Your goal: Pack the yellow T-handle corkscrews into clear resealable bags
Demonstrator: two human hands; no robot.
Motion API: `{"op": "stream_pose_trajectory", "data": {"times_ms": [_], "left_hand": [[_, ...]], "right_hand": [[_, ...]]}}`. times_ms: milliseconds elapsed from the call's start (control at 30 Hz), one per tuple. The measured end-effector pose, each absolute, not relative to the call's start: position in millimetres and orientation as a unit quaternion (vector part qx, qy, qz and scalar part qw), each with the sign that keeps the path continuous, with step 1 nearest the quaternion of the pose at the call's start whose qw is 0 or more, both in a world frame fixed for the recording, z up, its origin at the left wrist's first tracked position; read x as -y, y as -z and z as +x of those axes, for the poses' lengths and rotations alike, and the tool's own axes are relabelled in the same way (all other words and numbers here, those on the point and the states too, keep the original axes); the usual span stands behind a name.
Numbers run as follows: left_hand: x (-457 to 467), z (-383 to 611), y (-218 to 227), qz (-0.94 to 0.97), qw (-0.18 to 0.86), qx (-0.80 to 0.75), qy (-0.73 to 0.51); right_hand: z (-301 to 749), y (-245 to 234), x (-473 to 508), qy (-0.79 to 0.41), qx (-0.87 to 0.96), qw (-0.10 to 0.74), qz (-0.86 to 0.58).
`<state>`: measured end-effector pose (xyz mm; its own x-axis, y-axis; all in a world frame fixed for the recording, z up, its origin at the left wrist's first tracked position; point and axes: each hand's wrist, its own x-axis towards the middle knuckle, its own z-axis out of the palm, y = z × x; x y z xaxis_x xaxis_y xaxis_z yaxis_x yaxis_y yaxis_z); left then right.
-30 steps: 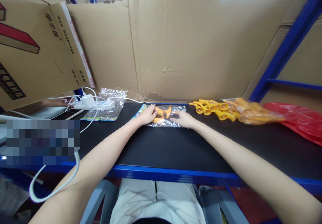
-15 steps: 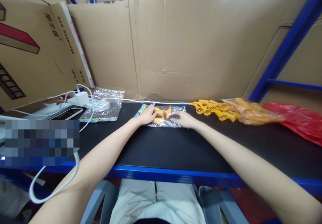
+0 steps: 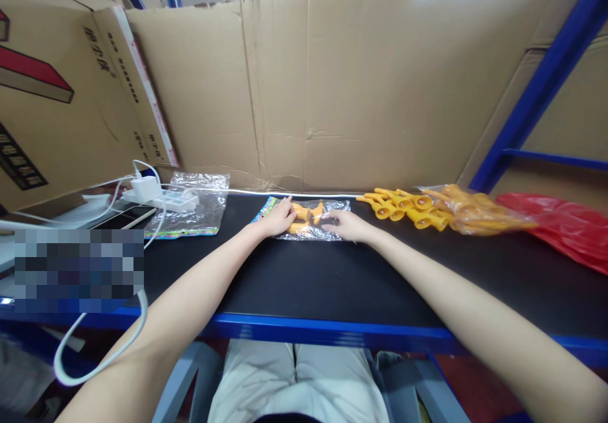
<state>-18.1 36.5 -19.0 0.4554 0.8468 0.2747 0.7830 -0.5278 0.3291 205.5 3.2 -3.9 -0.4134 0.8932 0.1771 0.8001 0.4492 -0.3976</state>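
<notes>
A small clear plastic bag (image 3: 308, 232) with orange plastic pieces (image 3: 304, 213) inside lies at the back of the black work surface (image 3: 332, 277). My left hand (image 3: 277, 218) rests on the bag's left end, fingers curled on it beside its colourful header card (image 3: 265, 208). My right hand (image 3: 346, 223) presses on the bag's right end, fingers bent over the film. Both hands hold the bag flat.
A heap of loose orange pieces (image 3: 403, 202) and a bagful of them (image 3: 475, 217) lie to the right, then a red bag (image 3: 565, 227). To the left are empty clear bags (image 3: 190, 208), a white power strip (image 3: 161, 200) with cables, and cardboard walls (image 3: 332, 87).
The power strip, charger and cables at the left have shifted further left. My hands stay on the small bag.
</notes>
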Motion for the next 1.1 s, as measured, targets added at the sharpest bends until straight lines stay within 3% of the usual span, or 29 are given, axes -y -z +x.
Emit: {"op": "stream_pose_trajectory", "data": {"times_ms": [467, 667, 800, 967, 1100], "left_hand": [[-32.1, -16.2, 14.2, 0.850, 0.076, -0.484, -0.196], [-29.3, -15.4, 11.8, 0.853, 0.074, -0.480, -0.194], [-30.4, -16.2, 12.5, 0.851, 0.080, -0.478, -0.202], [-33.4, -18.2, 14.4, 0.852, 0.082, -0.474, -0.207], [-34.5, -19.7, 14.7, 0.852, 0.081, -0.474, -0.207]], "right_hand": [[207.4, -2.2, -1.3, -0.123, 0.812, 0.203, -0.533], [232.1, -17.7, -11.1, 0.077, 0.750, 0.241, -0.611], [257.8, -24.2, -17.2, 0.126, 0.696, 0.167, -0.687], [278.9, -15.4, -28.4, 0.059, 0.697, 0.044, -0.713], [284.7, -7.2, -36.8, 0.034, 0.718, 0.037, -0.694]]}}
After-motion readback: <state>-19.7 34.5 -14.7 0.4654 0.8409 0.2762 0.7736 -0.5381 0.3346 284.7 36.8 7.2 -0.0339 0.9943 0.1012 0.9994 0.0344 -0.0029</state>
